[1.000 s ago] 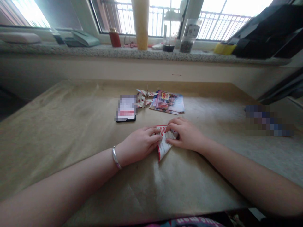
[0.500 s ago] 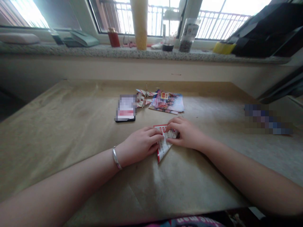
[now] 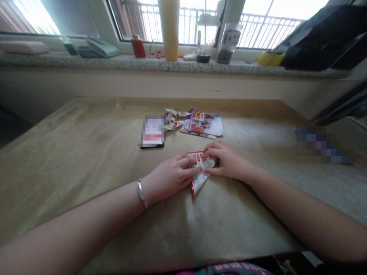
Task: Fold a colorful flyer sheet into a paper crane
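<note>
A folded sheet of printed paper [image 3: 198,183], white with red edging and tapering to a point towards me, lies flat on the table. My left hand [image 3: 170,173], with a silver bangle at its wrist, rests on the paper's left part, its fingers stretched out and slightly apart. From the other side my right hand [image 3: 228,162] curls its thumb and index finger onto the upper right part of the paper, gripping it. The remaining right fingers are partly hidden behind the hand. Both hands are close together, almost touching over the sheet.
Beyond my hands lie a phone [image 3: 153,131], folded paper pieces [image 3: 172,121] and a stack of colourful leaflets [image 3: 205,124]. A blurred dark blue item [image 3: 323,146] sits at the table's right. Several containers stand on the granite windowsill [image 3: 183,65].
My left index finger has stretched further right across the paper, towards the right thumb. The right hand has shifted very slightly to the right. The paper stays almost in place.
</note>
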`<control>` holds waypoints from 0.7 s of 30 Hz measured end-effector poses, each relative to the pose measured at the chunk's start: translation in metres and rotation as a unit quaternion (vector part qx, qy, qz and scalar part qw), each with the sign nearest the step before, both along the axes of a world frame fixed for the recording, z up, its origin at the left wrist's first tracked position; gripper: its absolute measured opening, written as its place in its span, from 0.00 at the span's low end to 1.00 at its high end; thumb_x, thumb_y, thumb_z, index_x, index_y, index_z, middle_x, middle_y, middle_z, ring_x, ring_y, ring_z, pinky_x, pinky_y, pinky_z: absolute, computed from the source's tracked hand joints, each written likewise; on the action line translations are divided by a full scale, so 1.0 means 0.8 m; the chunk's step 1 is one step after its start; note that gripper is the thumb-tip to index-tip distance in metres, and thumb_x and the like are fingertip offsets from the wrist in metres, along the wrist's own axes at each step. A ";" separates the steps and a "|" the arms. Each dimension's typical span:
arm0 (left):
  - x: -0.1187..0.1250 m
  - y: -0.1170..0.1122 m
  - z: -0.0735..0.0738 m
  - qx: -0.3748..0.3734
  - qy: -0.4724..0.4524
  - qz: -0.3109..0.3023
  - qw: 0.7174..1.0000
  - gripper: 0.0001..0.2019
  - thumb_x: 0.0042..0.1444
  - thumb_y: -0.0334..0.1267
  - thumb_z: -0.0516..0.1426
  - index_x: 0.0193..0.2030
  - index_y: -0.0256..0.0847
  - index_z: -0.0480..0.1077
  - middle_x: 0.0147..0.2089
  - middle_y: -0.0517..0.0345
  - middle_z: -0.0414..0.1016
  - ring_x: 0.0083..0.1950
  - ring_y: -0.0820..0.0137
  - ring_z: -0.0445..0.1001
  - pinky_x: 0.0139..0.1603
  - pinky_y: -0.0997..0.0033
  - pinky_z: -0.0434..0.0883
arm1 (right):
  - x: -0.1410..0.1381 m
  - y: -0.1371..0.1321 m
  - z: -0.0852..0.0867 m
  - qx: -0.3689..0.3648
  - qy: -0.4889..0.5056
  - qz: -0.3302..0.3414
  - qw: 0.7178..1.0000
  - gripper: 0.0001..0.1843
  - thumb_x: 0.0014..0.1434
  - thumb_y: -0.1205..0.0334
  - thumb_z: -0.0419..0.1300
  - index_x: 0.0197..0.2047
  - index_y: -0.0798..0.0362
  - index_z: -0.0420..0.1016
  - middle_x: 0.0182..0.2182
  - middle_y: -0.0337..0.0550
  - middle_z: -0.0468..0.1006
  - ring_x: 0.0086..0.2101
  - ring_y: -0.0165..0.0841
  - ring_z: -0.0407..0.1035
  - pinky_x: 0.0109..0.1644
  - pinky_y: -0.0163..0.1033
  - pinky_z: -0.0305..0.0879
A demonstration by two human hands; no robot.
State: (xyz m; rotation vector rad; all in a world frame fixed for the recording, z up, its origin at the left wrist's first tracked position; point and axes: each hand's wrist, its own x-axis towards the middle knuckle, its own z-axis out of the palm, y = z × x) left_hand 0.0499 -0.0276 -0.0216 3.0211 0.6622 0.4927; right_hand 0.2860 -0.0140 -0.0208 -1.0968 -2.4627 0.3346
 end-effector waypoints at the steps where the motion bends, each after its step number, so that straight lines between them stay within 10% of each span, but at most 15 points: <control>1: 0.000 0.000 0.000 0.002 0.000 -0.001 1.000 0.14 0.65 0.37 0.49 0.55 0.44 0.69 0.51 0.50 0.70 0.53 0.64 0.68 0.55 0.58 0.70 | 0.000 0.000 0.000 0.001 -0.002 0.002 1.000 0.13 0.49 0.55 0.67 0.36 0.51 0.74 0.40 0.45 0.74 0.44 0.38 0.66 0.50 0.46 0.63; 21: 0.000 0.002 -0.001 -0.032 -0.031 -0.002 0.999 0.14 0.64 0.36 0.50 0.54 0.46 0.69 0.56 0.50 0.68 0.56 0.63 0.67 0.57 0.56 0.69 | 0.001 -0.001 -0.001 0.013 0.001 0.006 1.000 0.18 0.50 0.55 0.66 0.44 0.50 0.76 0.44 0.47 0.74 0.46 0.40 0.67 0.53 0.48 0.64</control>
